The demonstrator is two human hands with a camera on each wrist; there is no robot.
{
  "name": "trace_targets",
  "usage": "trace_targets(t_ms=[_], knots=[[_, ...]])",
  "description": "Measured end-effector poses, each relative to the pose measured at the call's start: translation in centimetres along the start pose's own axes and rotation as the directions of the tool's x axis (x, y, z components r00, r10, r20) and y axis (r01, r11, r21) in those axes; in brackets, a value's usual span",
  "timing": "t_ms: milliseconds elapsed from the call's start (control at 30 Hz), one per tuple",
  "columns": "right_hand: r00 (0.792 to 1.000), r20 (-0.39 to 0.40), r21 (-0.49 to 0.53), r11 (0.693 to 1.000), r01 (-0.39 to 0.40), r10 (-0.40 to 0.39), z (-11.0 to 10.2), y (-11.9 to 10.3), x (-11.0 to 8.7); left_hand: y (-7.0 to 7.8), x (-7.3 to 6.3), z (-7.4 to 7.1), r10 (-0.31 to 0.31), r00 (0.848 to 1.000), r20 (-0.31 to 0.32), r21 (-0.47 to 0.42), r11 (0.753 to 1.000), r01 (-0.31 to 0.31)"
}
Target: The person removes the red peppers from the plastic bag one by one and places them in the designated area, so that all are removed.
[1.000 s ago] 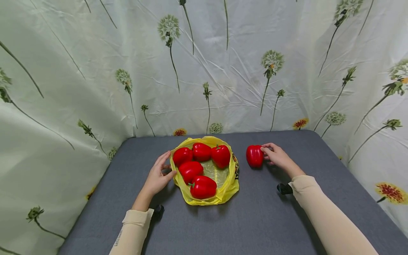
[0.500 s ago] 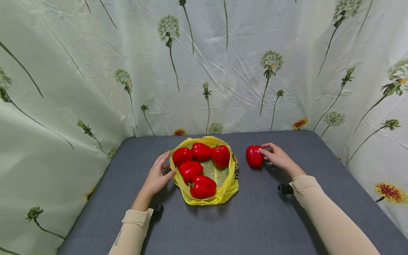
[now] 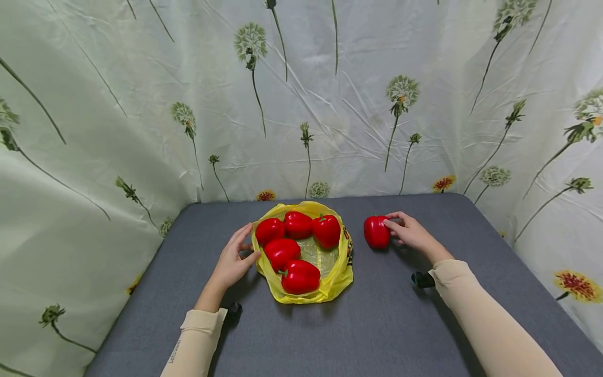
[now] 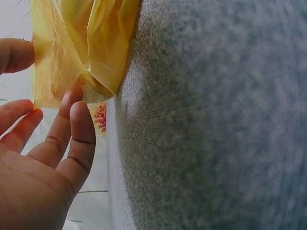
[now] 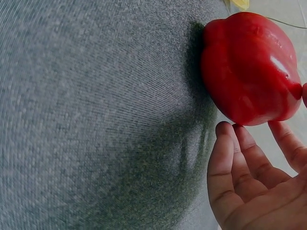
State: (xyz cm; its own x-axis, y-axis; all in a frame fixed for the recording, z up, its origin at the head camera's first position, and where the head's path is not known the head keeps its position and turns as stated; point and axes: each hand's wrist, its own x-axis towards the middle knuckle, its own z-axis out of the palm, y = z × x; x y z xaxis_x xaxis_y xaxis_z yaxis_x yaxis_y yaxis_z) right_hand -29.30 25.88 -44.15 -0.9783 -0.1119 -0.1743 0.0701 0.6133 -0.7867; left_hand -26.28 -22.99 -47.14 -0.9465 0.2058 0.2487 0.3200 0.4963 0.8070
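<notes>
A yellow plastic bag (image 3: pixel 335 287) stands with its mouth spread wide and rim folded down. Several red bell peppers (image 3: pixel 300 277) lie inside, two showing green stems at the front and right. My left hand (image 3: pixel 234 261) touches the bag's left side, fingers spread and nearly straight; the left wrist view shows its fingertips (image 4: pixel 82 112) against the thin plastic. Right of the bag, a separate red bell pepper (image 3: pixel 376 232) sits on the table. My right hand (image 3: pixel 411 234) rests its fingertips and thumb on this pepper's right side, fingers extended, as the right wrist view also shows.
A dark grey cloth covers the table (image 3: pixel 301 345). Behind and at the sides hangs a pale curtain (image 3: pixel 330 104) printed with dandelions. Black wrist devices (image 3: pixel 422 279) stick out by both beige sleeves (image 3: pixel 485 314).
The right thumb has slid slightly left onto the separate pepper. Otherwise the bag, the peppers and the left hand have stayed in place.
</notes>
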Motion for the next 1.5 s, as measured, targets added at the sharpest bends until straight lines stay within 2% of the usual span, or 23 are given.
trace_targets(t_ms=[200, 400, 567, 700, 1167, 1500], knots=[[1.0, -0.016, -0.01, 1.0, 0.007, -0.007, -0.3, 0.0, -0.1, 0.2, 0.0, -0.1, -0.007, 1.0, 0.001, -0.005, 1.0, 0.007], [0.996, -0.083, -0.038, 0.998, 0.041, -0.044, -0.7, -0.2, -0.1, 0.2, 0.0, -0.2, -0.014, 1.0, -0.001, -0.003, 1.0, 0.014], [0.985, -0.151, -0.077, 0.994, 0.077, -0.088, -0.8, -0.9, -0.3, 0.2, -0.2, -0.2, -0.021, 1.0, -0.006, 0.012, 1.0, 0.021], [0.981, -0.167, -0.067, 0.994, 0.089, -0.099, -0.5, -2.0, -0.6, 0.1, -0.4, 0.0, -0.021, 1.0, -0.002, 0.026, 0.999, 0.021], [0.972, -0.151, -0.046, 0.984, 0.173, -0.178, 0.6, -5.5, -1.5, 0.1, -0.2, 0.1, -0.02, 1.0, -0.005, 0.021, 1.0, 0.02], [0.969, -0.073, -0.038, 0.972, 0.233, -0.235, 1.8, -7.6, -1.6, 0.1, -0.1, 0.0, -0.019, 1.0, -0.004, 0.028, 0.999, 0.019]])
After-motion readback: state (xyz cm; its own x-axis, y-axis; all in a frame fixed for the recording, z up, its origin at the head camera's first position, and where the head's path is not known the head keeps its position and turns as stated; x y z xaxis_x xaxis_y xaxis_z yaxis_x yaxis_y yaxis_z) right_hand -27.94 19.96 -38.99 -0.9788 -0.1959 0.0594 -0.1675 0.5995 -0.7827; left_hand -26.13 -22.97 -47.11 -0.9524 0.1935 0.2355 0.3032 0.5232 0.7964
